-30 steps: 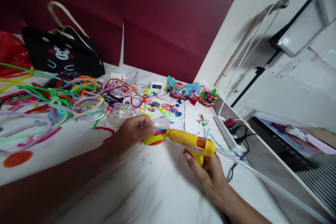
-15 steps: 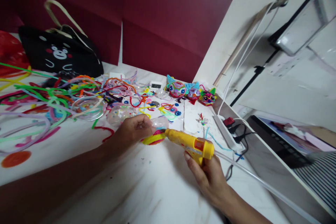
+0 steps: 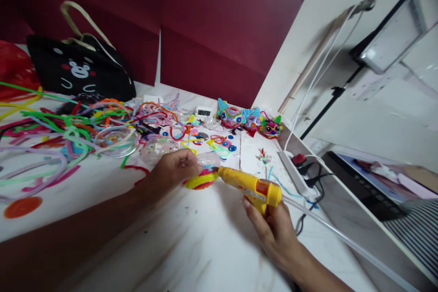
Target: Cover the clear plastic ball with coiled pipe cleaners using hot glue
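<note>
In the middle of the head view, my left hand (image 3: pixel 179 165) is closed on a clear plastic ball (image 3: pixel 209 160) whose lower part is wrapped with yellow, pink and orange pipe cleaners (image 3: pixel 201 181). My fingers cover its left side. My right hand (image 3: pixel 273 226) grips a yellow hot glue gun (image 3: pixel 251 185) by its handle. The nozzle points left and sits at the ball's right side, by the coloured strands; whether it touches cannot be made out. A long clear glue stick (image 3: pixel 328 228) runs out of the gun's back.
Loose pipe cleaners (image 3: pixel 71 132) heap at the left, around a clear round dish (image 3: pixel 116 141). Three decorated animal heads (image 3: pixel 231 116) stand at the back, near a small digital clock (image 3: pixel 204 112). A power strip (image 3: pixel 297 173) with cables lies right. A black bag (image 3: pixel 82 73) stands back left.
The glue gun and my right hand have shifted slightly to the right. My left hand holds the ball in nearly the same spot.
</note>
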Tool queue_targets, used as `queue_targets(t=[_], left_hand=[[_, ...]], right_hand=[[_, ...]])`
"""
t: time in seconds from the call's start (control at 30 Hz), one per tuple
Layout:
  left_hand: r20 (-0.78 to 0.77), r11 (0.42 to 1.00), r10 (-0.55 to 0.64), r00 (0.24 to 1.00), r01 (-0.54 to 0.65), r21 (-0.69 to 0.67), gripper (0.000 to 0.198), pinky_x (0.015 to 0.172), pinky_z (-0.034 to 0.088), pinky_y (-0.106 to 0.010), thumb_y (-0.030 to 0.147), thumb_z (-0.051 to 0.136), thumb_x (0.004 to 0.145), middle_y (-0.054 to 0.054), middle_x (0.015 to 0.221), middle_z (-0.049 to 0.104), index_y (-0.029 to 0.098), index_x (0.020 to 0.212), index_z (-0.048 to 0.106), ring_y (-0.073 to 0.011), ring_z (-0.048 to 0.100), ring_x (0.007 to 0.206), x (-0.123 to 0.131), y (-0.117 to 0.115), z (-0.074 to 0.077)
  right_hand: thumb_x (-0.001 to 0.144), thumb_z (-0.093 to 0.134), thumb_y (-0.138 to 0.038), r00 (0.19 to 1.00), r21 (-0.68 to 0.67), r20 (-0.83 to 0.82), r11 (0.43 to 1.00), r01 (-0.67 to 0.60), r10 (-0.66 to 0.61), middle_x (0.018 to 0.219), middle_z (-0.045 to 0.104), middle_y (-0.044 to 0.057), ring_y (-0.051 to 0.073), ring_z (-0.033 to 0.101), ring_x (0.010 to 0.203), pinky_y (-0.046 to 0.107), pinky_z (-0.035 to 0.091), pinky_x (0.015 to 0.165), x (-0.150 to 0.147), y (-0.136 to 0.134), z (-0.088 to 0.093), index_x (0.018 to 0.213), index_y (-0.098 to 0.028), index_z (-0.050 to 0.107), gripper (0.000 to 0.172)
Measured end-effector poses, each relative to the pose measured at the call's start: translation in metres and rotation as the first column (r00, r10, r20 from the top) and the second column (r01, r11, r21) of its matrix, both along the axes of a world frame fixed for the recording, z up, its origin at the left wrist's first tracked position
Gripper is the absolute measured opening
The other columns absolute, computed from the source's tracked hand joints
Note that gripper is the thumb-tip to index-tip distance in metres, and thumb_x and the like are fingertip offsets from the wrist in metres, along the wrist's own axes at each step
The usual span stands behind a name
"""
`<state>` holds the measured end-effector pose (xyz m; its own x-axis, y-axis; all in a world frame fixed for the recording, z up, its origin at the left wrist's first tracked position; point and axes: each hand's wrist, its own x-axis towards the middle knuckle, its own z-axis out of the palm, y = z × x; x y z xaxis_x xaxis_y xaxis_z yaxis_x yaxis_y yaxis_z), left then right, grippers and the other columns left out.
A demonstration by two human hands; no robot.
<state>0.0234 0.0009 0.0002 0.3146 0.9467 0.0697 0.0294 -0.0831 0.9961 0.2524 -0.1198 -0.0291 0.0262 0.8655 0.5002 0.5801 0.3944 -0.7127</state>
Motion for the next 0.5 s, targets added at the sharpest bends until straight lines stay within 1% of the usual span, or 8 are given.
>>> queue_targets(t=[0.1,0.13,0.2,0.27,0.5], left_hand=[[-0.020,1.000,-0.011,1.000,0.011,0.003,0.028,0.055,0.027,-0.026,0.040,0.073,0.065,0.006,0.061,0.043,0.020,0.066,0.053,-0.0117,0.037,0.059,-0.0007,0.0018,-0.0003],[-0.027,1.000,-0.014,1.000,0.014,0.003,0.029,0.055,0.026,-0.026,0.040,0.073,0.064,0.006,0.061,0.043,0.020,0.066,0.053,-0.0117,0.037,0.059,-0.0008,0.0026,-0.0007],[-0.031,1.000,-0.014,0.999,0.014,0.000,0.029,0.055,0.026,-0.026,0.040,0.073,0.064,0.006,0.061,0.043,0.020,0.067,0.053,-0.0118,0.037,0.058,-0.0007,0.0036,-0.0014],[-0.026,1.000,-0.010,1.000,0.010,-0.001,0.029,0.054,0.026,-0.026,0.040,0.073,0.064,0.006,0.060,0.043,0.020,0.066,0.053,-0.0116,0.037,0.057,-0.0002,0.0032,-0.0017],[-0.020,1.000,-0.011,1.000,0.011,-0.008,0.031,0.055,0.026,-0.026,0.039,0.074,0.066,0.006,0.057,0.045,0.020,0.064,0.050,-0.0117,0.039,0.057,0.0011,-0.0029,0.0001]], right_hand=[[0.094,0.057,-0.021,1.000,0.007,0.006,1.000,-0.003,0.003,0.080,0.059,0.001,0.014,0.056,0.065,0.025,0.047,0.056,0.0005,-0.0006,-0.0015,0.102,-0.021,0.056,0.008],[0.094,0.057,-0.020,1.000,0.013,0.010,1.000,-0.009,0.009,0.084,0.060,0.002,0.015,0.058,0.068,0.026,0.049,0.059,0.0003,-0.0009,-0.0015,0.105,-0.021,0.056,0.011],[0.095,0.056,-0.019,0.999,0.028,0.021,0.999,-0.026,0.026,0.096,0.063,0.006,0.018,0.063,0.080,0.029,0.053,0.068,-0.0003,-0.0014,-0.0012,0.109,-0.021,0.055,0.015],[0.095,0.055,-0.018,0.999,0.038,0.036,0.999,-0.039,0.038,0.106,0.064,0.009,0.020,0.064,0.090,0.030,0.053,0.073,-0.0008,-0.0015,-0.0009,0.110,-0.020,0.055,0.015],[0.097,0.055,-0.018,0.995,0.029,0.087,0.998,-0.050,0.048,0.104,0.062,0.007,0.019,0.062,0.090,0.031,0.053,0.076,0.0016,-0.0027,-0.0036,0.108,-0.022,0.056,0.012]])
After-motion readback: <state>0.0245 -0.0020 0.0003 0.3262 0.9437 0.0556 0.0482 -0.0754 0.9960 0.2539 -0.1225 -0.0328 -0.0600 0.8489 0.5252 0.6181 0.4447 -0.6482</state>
